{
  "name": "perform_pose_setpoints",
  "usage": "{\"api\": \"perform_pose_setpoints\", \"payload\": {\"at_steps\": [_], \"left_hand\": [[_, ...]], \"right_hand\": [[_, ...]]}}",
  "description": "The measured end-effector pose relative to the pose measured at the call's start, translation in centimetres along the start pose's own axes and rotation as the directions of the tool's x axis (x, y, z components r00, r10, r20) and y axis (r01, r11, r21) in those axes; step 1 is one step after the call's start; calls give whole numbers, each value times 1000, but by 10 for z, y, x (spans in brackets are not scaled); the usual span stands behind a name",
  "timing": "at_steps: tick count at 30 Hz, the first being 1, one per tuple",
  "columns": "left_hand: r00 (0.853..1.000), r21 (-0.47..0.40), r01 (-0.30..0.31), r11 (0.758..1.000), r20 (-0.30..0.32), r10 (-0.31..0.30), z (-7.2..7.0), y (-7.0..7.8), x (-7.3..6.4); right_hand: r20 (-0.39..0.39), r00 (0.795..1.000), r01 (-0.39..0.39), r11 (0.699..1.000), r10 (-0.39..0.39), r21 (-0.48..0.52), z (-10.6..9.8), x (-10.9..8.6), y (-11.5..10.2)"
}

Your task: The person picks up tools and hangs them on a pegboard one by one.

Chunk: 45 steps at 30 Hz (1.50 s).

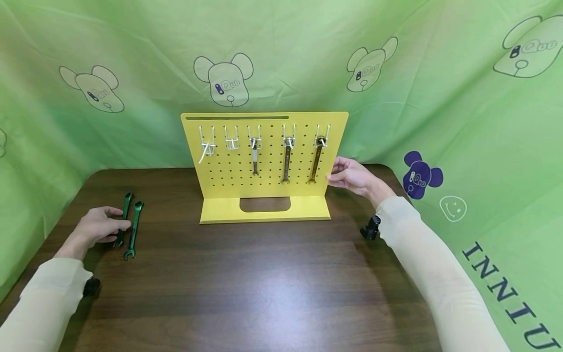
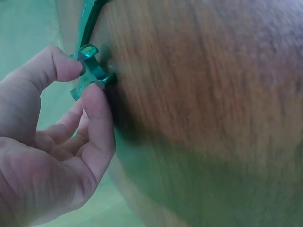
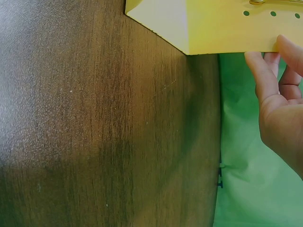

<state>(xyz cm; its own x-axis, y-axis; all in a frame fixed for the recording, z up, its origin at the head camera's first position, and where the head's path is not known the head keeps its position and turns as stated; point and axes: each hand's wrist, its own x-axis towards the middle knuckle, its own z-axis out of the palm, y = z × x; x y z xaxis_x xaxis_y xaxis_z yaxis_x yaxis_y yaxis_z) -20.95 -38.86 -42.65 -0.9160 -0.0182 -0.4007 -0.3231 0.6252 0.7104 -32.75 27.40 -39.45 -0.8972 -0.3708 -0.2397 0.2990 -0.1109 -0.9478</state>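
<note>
Now, green wrench (image 1: 126,208) pinched within left grip (image 1: 98,226), right grip (image 1: 352,177) pinching yellow pegboard (image 1: 270,168) edge

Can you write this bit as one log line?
left hand: pinches green wrench | right hand: holds yellow board | hanging there: three wrenches

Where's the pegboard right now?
Head view: the pegboard stands toward the far side of the table, near the middle, right of two green wrenches; the right hand holds its right edge.
</note>
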Motion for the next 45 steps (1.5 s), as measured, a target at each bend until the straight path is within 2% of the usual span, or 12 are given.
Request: {"api": "perform_pose_setpoints", "payload": {"at_steps": [7, 12, 20, 25, 29, 33, 37, 45], "left_hand": [[1000, 3, 6, 1000, 13, -7, -2, 1, -2], [998, -15, 13, 1000, 59, -13, -6, -3, -1], [989, -137, 29, 990, 147, -9, -6, -12, 2], [982, -222, -9, 975, 180, 51, -1, -9, 3], [973, -287, -87, 954, 179, 143, 5, 0, 3], [953, -318, -173, 932, 186, 240, 13, 15, 1], [927, -355, -205, 912, 227, 297, 26, 36, -2], [848, -371, -245, 896, 367, 383, 58, 73, -5]], "right_hand": [[1, 1000, 1, 1000, -1, -9, -3, 0, 2], [-3, 1000, -1, 1000, 1, -18, -5, -1, 3], [2, 1000, 8, 1000, -7, -11, -8, 0, 4], [5, 1000, 9, 1000, -9, -9, -9, -1, 4], [6, 1000, 4, 1000, -4, -7, -9, 0, 3], [16, 1000, 2, 1000, -2, -8, -8, 1, 3], [25, 1000, 4, 1000, -4, -9, -8, 2, 3], [23, 1000, -3, 1000, 3, -8, -5, 2, 1]]}}
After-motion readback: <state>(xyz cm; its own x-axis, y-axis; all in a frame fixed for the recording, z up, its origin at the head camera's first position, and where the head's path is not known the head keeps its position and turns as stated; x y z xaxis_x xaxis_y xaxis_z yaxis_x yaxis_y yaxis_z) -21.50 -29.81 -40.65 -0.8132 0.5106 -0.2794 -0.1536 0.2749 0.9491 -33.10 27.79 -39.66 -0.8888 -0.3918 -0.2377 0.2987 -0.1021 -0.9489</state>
